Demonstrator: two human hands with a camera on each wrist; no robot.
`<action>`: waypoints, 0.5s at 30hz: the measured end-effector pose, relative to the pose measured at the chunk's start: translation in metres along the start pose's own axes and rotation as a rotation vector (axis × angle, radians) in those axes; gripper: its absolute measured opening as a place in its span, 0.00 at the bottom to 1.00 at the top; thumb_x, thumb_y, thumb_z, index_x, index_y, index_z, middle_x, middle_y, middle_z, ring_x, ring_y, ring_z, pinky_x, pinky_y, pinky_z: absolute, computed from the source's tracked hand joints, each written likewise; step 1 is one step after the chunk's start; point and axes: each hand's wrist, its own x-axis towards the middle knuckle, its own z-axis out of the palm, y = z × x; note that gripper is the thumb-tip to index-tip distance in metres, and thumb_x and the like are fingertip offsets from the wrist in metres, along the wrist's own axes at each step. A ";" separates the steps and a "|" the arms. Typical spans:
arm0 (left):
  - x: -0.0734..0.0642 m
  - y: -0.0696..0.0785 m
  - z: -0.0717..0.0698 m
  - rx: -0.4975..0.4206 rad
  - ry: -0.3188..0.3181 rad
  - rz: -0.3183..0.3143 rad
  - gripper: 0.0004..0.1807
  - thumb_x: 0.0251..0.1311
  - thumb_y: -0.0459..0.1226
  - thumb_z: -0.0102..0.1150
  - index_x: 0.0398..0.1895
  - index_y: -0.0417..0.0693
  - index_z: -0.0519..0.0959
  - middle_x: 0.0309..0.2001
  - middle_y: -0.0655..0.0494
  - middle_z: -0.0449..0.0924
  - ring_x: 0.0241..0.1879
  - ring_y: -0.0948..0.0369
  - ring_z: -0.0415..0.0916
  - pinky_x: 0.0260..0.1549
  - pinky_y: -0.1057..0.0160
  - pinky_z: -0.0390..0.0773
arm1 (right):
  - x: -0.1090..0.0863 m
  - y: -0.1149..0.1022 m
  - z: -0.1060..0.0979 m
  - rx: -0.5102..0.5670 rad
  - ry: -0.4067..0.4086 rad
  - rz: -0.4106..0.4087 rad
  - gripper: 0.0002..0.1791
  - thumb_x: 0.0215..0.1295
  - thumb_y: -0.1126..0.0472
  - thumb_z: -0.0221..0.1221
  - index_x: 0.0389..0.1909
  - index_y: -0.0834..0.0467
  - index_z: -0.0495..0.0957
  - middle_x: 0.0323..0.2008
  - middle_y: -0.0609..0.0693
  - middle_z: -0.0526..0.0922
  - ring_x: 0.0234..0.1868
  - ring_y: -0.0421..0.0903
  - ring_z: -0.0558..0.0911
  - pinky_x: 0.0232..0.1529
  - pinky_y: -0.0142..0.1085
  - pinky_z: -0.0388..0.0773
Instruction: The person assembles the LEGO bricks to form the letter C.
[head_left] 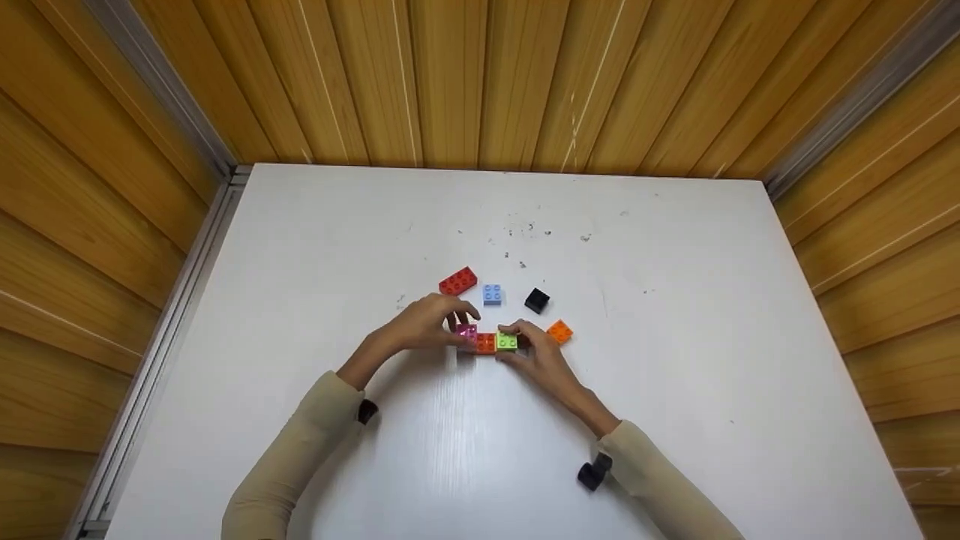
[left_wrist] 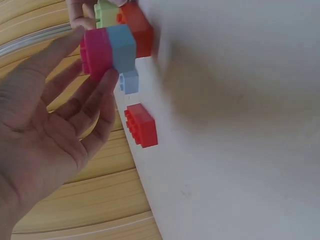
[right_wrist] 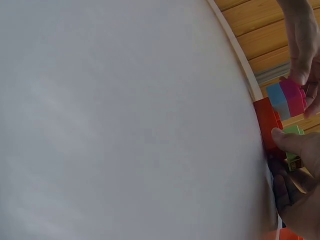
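Note:
A pink brick stacked on a light blue brick [left_wrist: 122,47] is pinched between the thumb and fingers of my left hand [head_left: 424,324]. The pink brick [head_left: 466,330] is at the left end of a long orange-red brick [head_left: 486,343]. Whether the pink-and-blue stack touches that brick, I cannot tell. A light green brick [head_left: 507,341] sits on its right end. My right hand [head_left: 546,364] grips the orange-red brick and the green one from the right, thumb on the near side. Its other fingers are partly hidden behind them.
Beyond the hands lie a red brick [head_left: 458,281], a small light blue brick [head_left: 492,294] and a black brick [head_left: 537,301]. An orange brick [head_left: 559,331] lies just beside the right hand. The white table [head_left: 675,315] meets wood-panelled walls at its back and sides.

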 end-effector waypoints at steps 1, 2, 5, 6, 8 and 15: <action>0.002 -0.001 -0.004 -0.013 -0.002 0.005 0.19 0.61 0.36 0.70 0.54 0.38 0.83 0.45 0.43 0.88 0.43 0.50 0.86 0.46 0.51 0.84 | 0.000 0.000 0.001 0.003 -0.008 0.001 0.19 0.59 0.64 0.71 0.50 0.58 0.80 0.57 0.54 0.86 0.51 0.49 0.82 0.54 0.37 0.79; 0.005 -0.002 -0.007 -0.037 0.001 0.012 0.19 0.63 0.36 0.69 0.54 0.36 0.82 0.46 0.42 0.87 0.43 0.50 0.86 0.46 0.50 0.84 | 0.001 0.000 0.001 0.007 -0.015 0.004 0.18 0.60 0.63 0.71 0.51 0.58 0.80 0.57 0.54 0.85 0.52 0.49 0.82 0.55 0.37 0.80; 0.016 -0.005 -0.014 -0.106 0.032 0.044 0.18 0.66 0.35 0.65 0.56 0.33 0.81 0.46 0.39 0.86 0.44 0.47 0.85 0.46 0.50 0.84 | 0.000 0.001 0.002 0.020 -0.018 0.018 0.18 0.60 0.63 0.71 0.51 0.57 0.80 0.58 0.53 0.85 0.54 0.49 0.83 0.57 0.38 0.80; 0.020 -0.005 -0.014 -0.117 0.044 0.052 0.18 0.67 0.34 0.64 0.56 0.32 0.80 0.46 0.39 0.86 0.44 0.47 0.84 0.46 0.51 0.84 | 0.000 0.001 0.002 0.026 -0.015 0.021 0.18 0.60 0.63 0.71 0.50 0.57 0.80 0.57 0.53 0.85 0.54 0.50 0.83 0.57 0.38 0.80; 0.030 -0.007 -0.014 -0.127 0.057 0.065 0.20 0.68 0.34 0.63 0.58 0.31 0.79 0.47 0.37 0.85 0.44 0.46 0.83 0.46 0.53 0.83 | -0.001 0.001 0.001 0.038 -0.006 0.022 0.18 0.59 0.64 0.71 0.50 0.57 0.80 0.57 0.54 0.86 0.54 0.52 0.83 0.57 0.40 0.80; 0.056 -0.013 -0.007 -0.086 0.052 0.028 0.27 0.66 0.32 0.64 0.66 0.32 0.73 0.58 0.33 0.80 0.45 0.45 0.83 0.49 0.52 0.83 | 0.001 0.001 0.000 0.043 0.002 0.007 0.20 0.59 0.65 0.71 0.52 0.57 0.80 0.55 0.53 0.86 0.53 0.52 0.83 0.57 0.45 0.80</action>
